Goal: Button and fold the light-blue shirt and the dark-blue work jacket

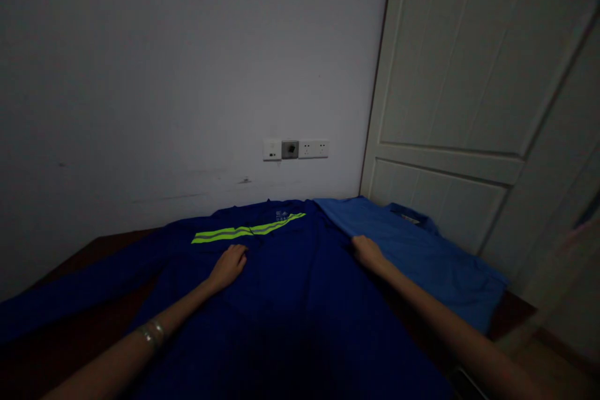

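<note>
A dark blue work jacket (281, 281) lies spread before me, with a yellow-green and grey reflective stripe across its upper part and a small pale print above the stripe. Just below that stripe, my left hand (229, 265) rests on the cloth, its fingers curled into the fabric. My right hand (368, 252) is closed on the jacket's right edge, with the fingertips hidden. Beyond that hand, partly under the jacket's edge, a lighter blue garment (412, 256) lies flat with its collar toward the door. The jacket's left sleeve stretches out to the left.
Both garments lie on a dark reddish-brown table (105, 247) against a pale wall (187, 75). Wall sockets (314, 149) sit above the table's back edge. A white panelled door (445, 106) stands at the right. The room is dim.
</note>
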`<act>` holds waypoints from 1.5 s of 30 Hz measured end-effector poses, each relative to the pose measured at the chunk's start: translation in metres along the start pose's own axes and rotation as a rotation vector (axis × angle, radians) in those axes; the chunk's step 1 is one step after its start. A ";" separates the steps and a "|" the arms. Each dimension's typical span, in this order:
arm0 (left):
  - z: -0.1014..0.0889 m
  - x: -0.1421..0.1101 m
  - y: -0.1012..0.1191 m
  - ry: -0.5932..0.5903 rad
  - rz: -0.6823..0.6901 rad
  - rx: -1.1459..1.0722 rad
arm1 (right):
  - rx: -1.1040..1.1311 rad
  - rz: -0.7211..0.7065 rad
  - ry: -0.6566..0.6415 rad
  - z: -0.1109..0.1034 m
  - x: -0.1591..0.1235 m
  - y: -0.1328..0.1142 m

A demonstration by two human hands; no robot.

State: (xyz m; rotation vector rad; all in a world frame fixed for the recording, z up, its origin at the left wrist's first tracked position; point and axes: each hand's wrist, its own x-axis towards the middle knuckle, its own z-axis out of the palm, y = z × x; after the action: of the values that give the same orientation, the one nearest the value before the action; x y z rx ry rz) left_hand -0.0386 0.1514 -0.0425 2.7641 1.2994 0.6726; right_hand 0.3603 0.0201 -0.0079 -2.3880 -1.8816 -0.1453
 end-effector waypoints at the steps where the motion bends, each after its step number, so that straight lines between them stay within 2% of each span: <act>1: 0.000 0.000 0.000 0.002 0.002 -0.001 | 0.004 -0.004 0.002 -0.001 -0.001 0.000; 6: 0.001 0.000 -0.001 -0.009 -0.010 0.006 | 0.059 -0.001 0.017 -0.012 0.003 0.004; 13: 0.000 0.000 0.001 -0.013 -0.026 -0.008 | 0.224 -0.022 0.058 -0.045 0.018 0.007; 23: -0.005 -0.001 0.006 -0.025 -0.026 0.004 | 0.416 -0.074 0.169 -0.098 0.028 -0.021; 29: -0.005 -0.002 0.005 -0.033 -0.014 0.033 | 0.602 -0.157 0.322 -0.134 0.030 -0.033; 32: -0.010 0.003 0.010 -0.078 -0.087 0.012 | 0.653 -0.191 0.360 -0.148 0.031 -0.040; 35: -0.021 0.016 0.035 -0.024 -0.201 -0.107 | 0.687 -0.191 0.347 -0.154 0.034 -0.050; 38: -0.037 0.031 0.083 0.070 -0.187 -0.465 | 0.695 -0.198 0.332 -0.152 0.039 -0.064; 42: -0.049 0.043 0.159 -0.031 -0.252 -1.029 | 0.676 -0.231 0.326 -0.144 0.041 -0.084; 45: -0.046 0.045 0.201 -0.019 -0.292 -1.374 | 0.654 -0.272 0.309 -0.140 0.037 -0.096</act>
State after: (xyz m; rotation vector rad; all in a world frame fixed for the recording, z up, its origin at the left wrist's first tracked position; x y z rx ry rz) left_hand 0.1161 0.0448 0.0540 1.4309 0.6966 0.9709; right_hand 0.2732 0.0596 0.1381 -1.5846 -1.7442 0.0715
